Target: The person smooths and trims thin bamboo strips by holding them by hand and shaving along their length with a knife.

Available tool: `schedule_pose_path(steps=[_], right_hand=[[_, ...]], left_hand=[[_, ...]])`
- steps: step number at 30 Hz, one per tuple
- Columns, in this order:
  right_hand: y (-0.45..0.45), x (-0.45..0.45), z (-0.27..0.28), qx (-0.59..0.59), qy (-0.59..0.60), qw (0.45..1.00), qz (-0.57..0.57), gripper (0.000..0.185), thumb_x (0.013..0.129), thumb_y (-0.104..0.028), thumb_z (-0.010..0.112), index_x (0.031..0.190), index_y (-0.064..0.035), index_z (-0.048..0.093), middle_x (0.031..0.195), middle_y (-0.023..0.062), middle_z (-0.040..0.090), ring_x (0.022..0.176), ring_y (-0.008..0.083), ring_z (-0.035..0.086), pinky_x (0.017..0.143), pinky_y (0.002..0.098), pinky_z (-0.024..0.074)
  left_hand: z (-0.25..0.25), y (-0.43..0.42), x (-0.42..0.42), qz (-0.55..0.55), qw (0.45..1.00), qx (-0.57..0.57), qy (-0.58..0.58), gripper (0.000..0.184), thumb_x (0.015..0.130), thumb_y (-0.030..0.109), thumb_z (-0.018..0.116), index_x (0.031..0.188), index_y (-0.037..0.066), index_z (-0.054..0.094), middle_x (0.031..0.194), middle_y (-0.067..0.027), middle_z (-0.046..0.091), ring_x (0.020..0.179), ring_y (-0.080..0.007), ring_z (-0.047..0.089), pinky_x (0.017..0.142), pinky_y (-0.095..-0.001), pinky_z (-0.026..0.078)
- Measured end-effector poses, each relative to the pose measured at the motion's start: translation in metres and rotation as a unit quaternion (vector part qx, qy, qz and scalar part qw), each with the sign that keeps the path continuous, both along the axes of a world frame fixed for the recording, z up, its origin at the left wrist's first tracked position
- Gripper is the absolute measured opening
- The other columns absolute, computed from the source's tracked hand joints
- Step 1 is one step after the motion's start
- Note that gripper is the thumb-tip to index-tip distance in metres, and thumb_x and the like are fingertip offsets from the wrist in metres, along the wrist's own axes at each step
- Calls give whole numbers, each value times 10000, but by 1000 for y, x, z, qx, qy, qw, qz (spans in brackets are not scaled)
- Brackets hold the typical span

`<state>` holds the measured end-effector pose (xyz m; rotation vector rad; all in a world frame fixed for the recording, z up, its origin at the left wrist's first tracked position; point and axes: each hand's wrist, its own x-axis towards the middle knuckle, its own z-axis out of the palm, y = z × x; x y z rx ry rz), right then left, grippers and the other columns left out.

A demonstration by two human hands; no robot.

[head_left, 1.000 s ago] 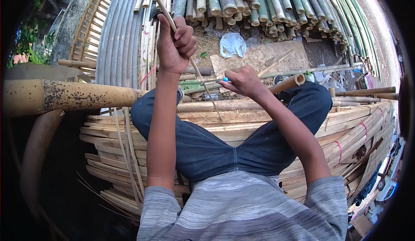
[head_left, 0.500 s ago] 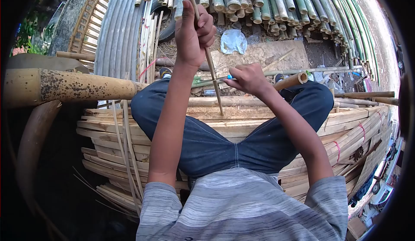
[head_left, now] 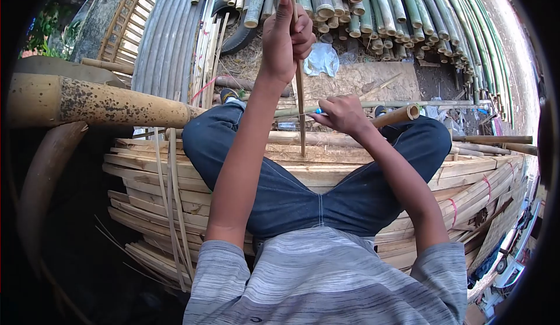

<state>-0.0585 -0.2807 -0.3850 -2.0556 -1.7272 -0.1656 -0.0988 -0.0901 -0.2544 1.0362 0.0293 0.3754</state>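
Observation:
My left hand [head_left: 283, 44] is closed around a long bamboo strip [head_left: 301, 97], with the thumb pointing up along it. The strip stands almost upright, its lower end by the stacked bamboo slats [head_left: 350, 176] between my knees. To the right, my right hand [head_left: 343, 115] is wrapped round a small knife [head_left: 319, 111]. Only a blue bit of its handle and a thin blade show, pointing left at the strip's lower half. Whether the blade touches the strip I cannot tell. My fingers hide the rest of the handle.
A thick bamboo pole [head_left: 116, 104] juts in from the left at knee height. Behind lie many green bamboo poles [head_left: 373, 4], corrugated sheets [head_left: 166, 33], a tyre [head_left: 239, 40] and a plastic bag [head_left: 321, 59]. A cut bamboo pole [head_left: 402, 115] pokes out beside my right knee.
My left hand has shifted right with the bamboo strip, which was slanted and is now nearly upright. My right hand and the knife have moved slightly right and closer to me.

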Motion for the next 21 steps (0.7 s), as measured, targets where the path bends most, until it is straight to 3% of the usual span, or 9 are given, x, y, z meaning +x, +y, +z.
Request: schedule_pose_path(steps=[2,3,6,8,10,12,17,19,21], right_hand=[[12,13,41,84,11,996,-23,417,836,-452,649,652,-110,497,524,62,528,431,267,543,398,385,392],[15,14,52,68,29,996,-42,404,829,-376,679,641,-93,460,529,77,499,472,269,546,432,390,398],[11,5,12,58,35,998,-7,413,849,-444,638,654,-109,495,491,62,525,436,263,560,411,383,405],[-9,-21,-39,-99,52,993,45,481,879,-522,550,655,-96,526,506,110,559,450,313,574,432,433,440],[-37,-39,-93,-246,70,960,110,500,876,-512,546,660,-62,569,517,137,568,500,347,610,475,472,474],[-32,-36,-93,-270,60,953,127,485,876,-504,548,672,-64,571,502,135,559,496,352,607,473,465,475],[-14,-22,-34,-70,36,993,92,467,890,-497,547,652,-96,516,487,108,536,449,301,579,407,423,418],[-13,-22,-35,-35,32,996,76,466,891,-497,548,651,-98,517,484,106,534,443,296,576,404,417,417],[-17,-35,-62,-27,76,996,47,464,885,-497,554,653,-97,519,484,107,536,450,304,580,412,426,423]], left_hand=[[1,-1,3,-7,1000,-2,9,544,918,645,411,703,147,363,542,71,222,412,-38,168,372,-225,128],[0,-2,4,-16,1000,-1,6,542,921,642,405,700,150,359,543,70,221,411,-39,166,369,-226,128],[-2,-3,6,-23,1000,2,3,541,926,639,399,696,151,356,541,69,221,411,-40,164,368,-226,125],[1,-3,6,-14,1000,-6,9,562,910,652,423,681,142,365,525,67,233,399,-35,181,361,-222,124],[4,-5,7,-5,1000,-12,11,585,895,665,448,666,133,374,509,66,244,387,-30,198,353,-218,122],[7,-11,3,-24,1000,-9,6,584,894,666,448,663,136,372,505,67,234,383,-32,201,352,-218,122],[8,-7,-7,-55,998,-23,6,595,894,684,416,646,146,361,498,67,219,384,-32,159,350,-224,108],[5,3,-7,-155,986,-64,-8,597,902,685,393,628,156,346,487,72,209,379,-33,133,345,-227,96],[2,9,-5,-169,983,-74,-8,597,903,685,387,622,160,341,484,75,201,375,-34,129,342,-228,93]])
